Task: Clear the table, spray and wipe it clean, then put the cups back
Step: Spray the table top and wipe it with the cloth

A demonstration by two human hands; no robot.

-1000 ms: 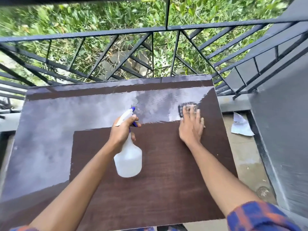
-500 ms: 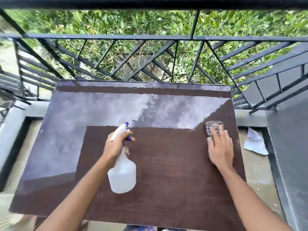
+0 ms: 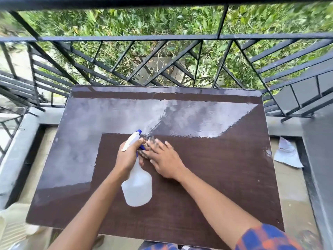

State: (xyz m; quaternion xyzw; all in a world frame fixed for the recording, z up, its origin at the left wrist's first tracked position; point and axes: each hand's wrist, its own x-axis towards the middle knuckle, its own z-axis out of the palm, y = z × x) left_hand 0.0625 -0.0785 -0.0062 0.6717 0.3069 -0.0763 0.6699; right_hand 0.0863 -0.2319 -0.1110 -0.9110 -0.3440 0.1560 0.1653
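So the left hand [image 3: 128, 157] is wrapping its fingers tight round the neck of the spray bottle [image 3: 137, 190], holding it up over the middle of the table [image 3: 225, 186] with the blue nozzle [image 3: 139, 131] pointing toward the far side. I'm guessing that's so the mist lands ahead of the wiping and not on the person's arms. Right beside it, nearly touching the trigger, the right hand [image 3: 165, 159] is lying flat with fingers straight and spread, pressing down on the tabletop. It's motion-blurred, and something dark is peeking out under the fingertips that I'm reading as the cloth [image 3: 150, 141], though honestly it's too smeared to be sure. Flat palm makes sense if you're pushing a rag around: more pressure, more coverage. The far half of the table is showing a pale wet sheen [image 3: 198, 120] with streaky edges while the near half is looking dry and dark brown, so I'd say the spray-and-wipe step is underway and nowhere near finished. No cups are showing anywhere in shot, so putting them back is for later. Beyond the table a black metal railing [image 3: 162, 37] is running round the balcony with greenery behind it, and a crumpled bit of paper [image 3: 286, 154] is lying on the floor off to the right.
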